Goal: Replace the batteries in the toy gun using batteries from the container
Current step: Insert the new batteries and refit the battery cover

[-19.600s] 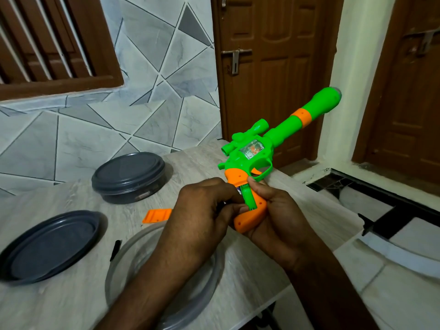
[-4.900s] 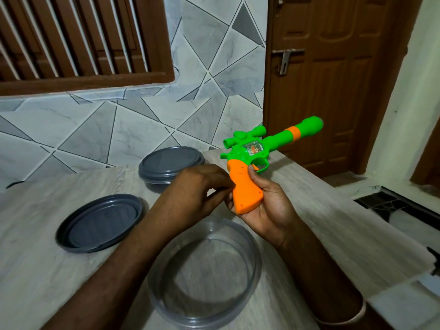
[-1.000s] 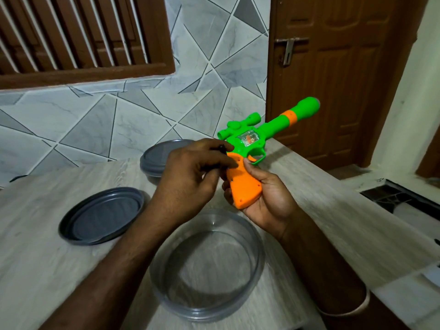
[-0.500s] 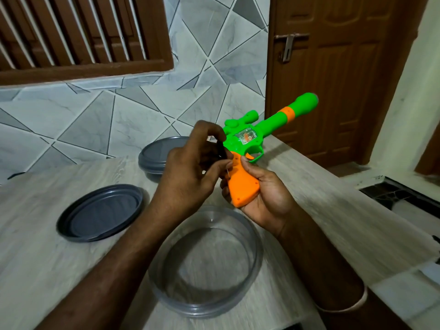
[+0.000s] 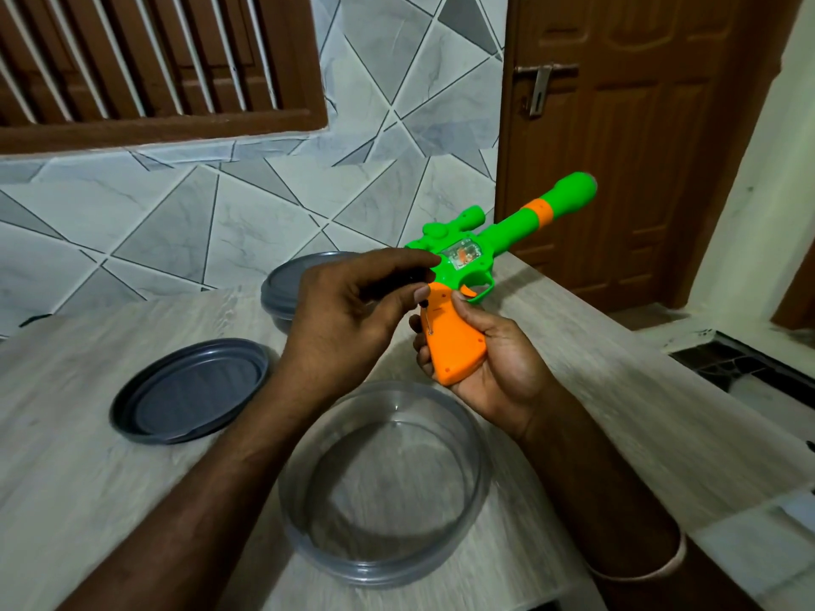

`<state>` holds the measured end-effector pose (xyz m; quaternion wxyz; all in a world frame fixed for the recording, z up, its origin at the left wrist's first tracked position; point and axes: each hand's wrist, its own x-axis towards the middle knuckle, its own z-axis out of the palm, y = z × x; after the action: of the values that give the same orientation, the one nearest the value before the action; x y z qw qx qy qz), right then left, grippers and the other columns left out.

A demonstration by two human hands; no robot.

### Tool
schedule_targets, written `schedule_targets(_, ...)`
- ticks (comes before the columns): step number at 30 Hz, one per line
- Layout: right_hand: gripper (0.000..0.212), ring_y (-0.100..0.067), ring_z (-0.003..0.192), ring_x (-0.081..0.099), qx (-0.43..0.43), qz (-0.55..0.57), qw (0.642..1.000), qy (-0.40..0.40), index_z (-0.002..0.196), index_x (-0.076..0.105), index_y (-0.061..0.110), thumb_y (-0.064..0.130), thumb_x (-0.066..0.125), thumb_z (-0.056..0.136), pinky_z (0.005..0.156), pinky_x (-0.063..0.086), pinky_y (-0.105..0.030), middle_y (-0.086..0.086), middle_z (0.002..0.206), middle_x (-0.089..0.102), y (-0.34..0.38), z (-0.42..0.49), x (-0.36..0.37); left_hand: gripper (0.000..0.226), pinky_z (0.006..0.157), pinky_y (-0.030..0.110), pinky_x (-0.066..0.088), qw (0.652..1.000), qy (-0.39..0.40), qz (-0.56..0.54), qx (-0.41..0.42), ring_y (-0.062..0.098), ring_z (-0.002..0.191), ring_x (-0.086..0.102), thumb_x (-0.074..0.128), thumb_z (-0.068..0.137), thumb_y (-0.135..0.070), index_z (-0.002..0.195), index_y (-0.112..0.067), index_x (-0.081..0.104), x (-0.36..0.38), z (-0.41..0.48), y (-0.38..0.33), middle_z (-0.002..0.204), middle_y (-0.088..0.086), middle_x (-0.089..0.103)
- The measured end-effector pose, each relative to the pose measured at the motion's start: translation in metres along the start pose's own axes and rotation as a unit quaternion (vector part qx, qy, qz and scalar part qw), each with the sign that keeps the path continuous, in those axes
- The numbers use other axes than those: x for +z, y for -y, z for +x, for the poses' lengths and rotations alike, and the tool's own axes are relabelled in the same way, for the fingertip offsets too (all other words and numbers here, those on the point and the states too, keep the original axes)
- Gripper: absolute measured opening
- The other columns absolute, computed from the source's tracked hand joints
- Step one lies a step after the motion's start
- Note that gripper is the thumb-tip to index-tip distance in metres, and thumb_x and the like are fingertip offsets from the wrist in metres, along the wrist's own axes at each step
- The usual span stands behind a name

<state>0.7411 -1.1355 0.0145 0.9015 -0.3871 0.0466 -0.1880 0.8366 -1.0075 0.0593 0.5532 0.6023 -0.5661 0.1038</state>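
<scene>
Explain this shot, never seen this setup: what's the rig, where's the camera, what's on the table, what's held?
No machine here: a person works with bare hands, and the single picture comes from a wide-angle camera on their head, looking forward and down. The right hand grips the orange handle of a green toy gun. The left hand pinches what looks like a small screwdriver, its tip on the handle. On the table lie a clear round container, a dark lid beside it, and further back a second container with its lid on.
</scene>
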Motion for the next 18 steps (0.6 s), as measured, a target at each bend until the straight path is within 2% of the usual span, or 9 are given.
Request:
schedule_targets(4,0.048,-0.022,0.080,0.061,0.007,0.018,1.000,0.002,0.143,0.048,0.007,0.032,0.048,0.102,0.066,0.055,-0.029,-0.016,0.097,0.065,0.0002,0.0004,-0.0006,0.028,0.091,0.035,0.059,0.999,0.021,0.012,0.023,0.015,0.099,0.073,0.067,0.093,0.000,0.120,-0.007,0.069,0.0011,-0.0013,-0.0022,0.103,0.002,0.076)
schedule_targets(8,0.033,-0.021,0.077,0.061,0.005,0.022,1.000,0.004,0.125,0.057,0.011,0.031,0.045,0.102,0.065,0.053,-0.028,-0.014,0.091,0.066,0.0010,-0.0012,0.0018,0.026,0.086,0.023,0.058,0.998,0.001,0.032,0.050,0.005,0.093,0.074,0.078,0.089,-0.011,0.114,-0.007,0.075,0.0013,-0.0009,-0.0059,0.100,0.000,0.077)
schedule_targets(10,0.037,-0.022,0.078,0.061,0.005,0.018,1.000,-0.002,0.130,0.054,0.010,0.031,0.046,0.101,0.064,0.053,-0.029,-0.015,0.094,0.065,0.0009,-0.0005,0.0014,0.025,0.082,0.020,0.057,0.996,-0.012,0.054,0.066,0.004,0.091,0.072,0.080,0.087,-0.014,0.111,-0.008,0.077,0.0010,0.0003,-0.0056,0.099,-0.001,0.077)
schedule_targets(13,0.053,-0.022,0.080,0.061,0.008,0.010,1.000,-0.002,0.146,0.044,0.007,0.032,0.050,0.100,0.064,0.054,-0.029,-0.017,0.100,0.063,0.0002,0.0014,-0.0013,0.021,0.084,0.026,0.059,0.997,-0.023,0.046,0.056,0.006,0.093,0.073,0.077,0.089,-0.009,0.110,-0.008,0.078,0.0006,0.0011,-0.0016,0.100,-0.001,0.076)
schedule_targets(16,0.055,-0.022,0.080,0.060,0.001,0.007,1.000,0.003,0.149,0.040,0.007,0.032,0.048,0.100,0.064,0.054,-0.028,-0.017,0.101,0.062,0.0006,0.0015,-0.0025,0.026,0.090,0.034,0.060,1.000,0.003,-0.020,0.001,0.015,0.101,0.074,0.073,0.090,-0.002,0.115,-0.006,0.071,0.0001,0.0007,0.0005,0.104,0.005,0.076)
schedule_targets(18,0.054,-0.022,0.081,0.060,-0.002,0.006,1.000,0.007,0.149,0.041,0.007,0.032,0.048,0.101,0.065,0.054,-0.028,-0.016,0.101,0.062,0.0015,0.0013,-0.0032,0.023,0.090,0.037,0.060,0.999,0.008,-0.033,-0.005,0.018,0.099,0.074,0.074,0.089,0.000,0.111,-0.002,0.070,-0.0009,0.0008,0.0013,0.102,0.008,0.076)
